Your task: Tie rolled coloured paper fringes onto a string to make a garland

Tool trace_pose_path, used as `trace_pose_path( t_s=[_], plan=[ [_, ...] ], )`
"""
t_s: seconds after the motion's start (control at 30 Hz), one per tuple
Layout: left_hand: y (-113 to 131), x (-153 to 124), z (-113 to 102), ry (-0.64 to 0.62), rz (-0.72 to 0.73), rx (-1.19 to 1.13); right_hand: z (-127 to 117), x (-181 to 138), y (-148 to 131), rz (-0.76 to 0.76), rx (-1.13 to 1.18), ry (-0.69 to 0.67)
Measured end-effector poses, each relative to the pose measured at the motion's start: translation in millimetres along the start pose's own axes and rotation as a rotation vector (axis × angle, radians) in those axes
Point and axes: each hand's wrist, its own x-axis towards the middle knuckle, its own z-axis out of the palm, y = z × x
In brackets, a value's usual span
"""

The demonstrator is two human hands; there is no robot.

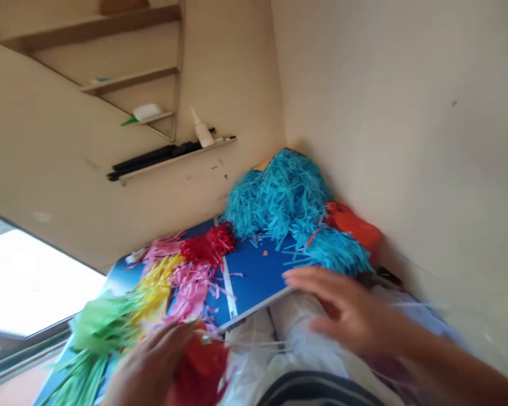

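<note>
Cream plaster walls meet in a corner at the upper middle of the tilted frame, and plain wooden shelves (131, 79) climb the wall at upper left; the lowest carries a white squeeze bottle (202, 132) with a pointed nozzle and a long black object (152, 158) lying flat. A bright window (21, 282) fills the lower left. Below the corner lies a smooth blue board (258, 276) with a pale edge, strewn with shredded tissue paper. A big fluffy teal pile (288, 203) of thin strips sits at its far end against the wall, with a glossy orange-red bag (355, 225) just beside it on the right. Toward the lower left, tassels lie in a row: red tassel (209, 245), pink tassel (190, 287), yellow tassel (156, 287) and green tassel (101, 327), all soft, stringy and frayed. The left hand (152, 366), blurred at the bottom of the frame, curls its fingers around a crumpled red tissue bundle (198, 369) at the near edge of the board. The right hand (347, 310) hovers at middle right with its fingers spread and loose, holding nothing that shows, its fingertips just over the board's near corner below the teal pile. A thin white thread (254, 343) runs between the two hands, above white cloth (296, 349) on the lap.
</note>
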Motion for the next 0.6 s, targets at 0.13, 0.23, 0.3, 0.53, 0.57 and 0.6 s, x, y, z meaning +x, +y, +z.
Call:
trace_pose_path(
  t_s=[0.13, 0.23, 0.3, 0.53, 0.57, 0.6],
  plan=[
    [41, 28, -9, -0.04, 0.097, -0.006, 103, 64, -18, 0.109, 0.672, -0.194],
    [48, 35, -2, -0.067, 0.062, -0.067, 131, 86, -7, 0.262, 0.883, -0.28],
    [45, 33, 3, -0.107, 0.002, -0.129, 132, 88, 6, 0.267, 0.84, -0.285],
    [42, 57, 42, -0.069, -0.322, -0.381, 147, 74, 30, 0.171, 0.818, -0.218],
    [43, 65, 52, -0.02, -0.392, -0.445, 154, 73, 30, 0.164, 0.849, -0.193],
    [43, 72, 62, 0.034, -0.46, -0.524, 161, 72, 31, 0.162, 0.883, -0.158]
  ],
)
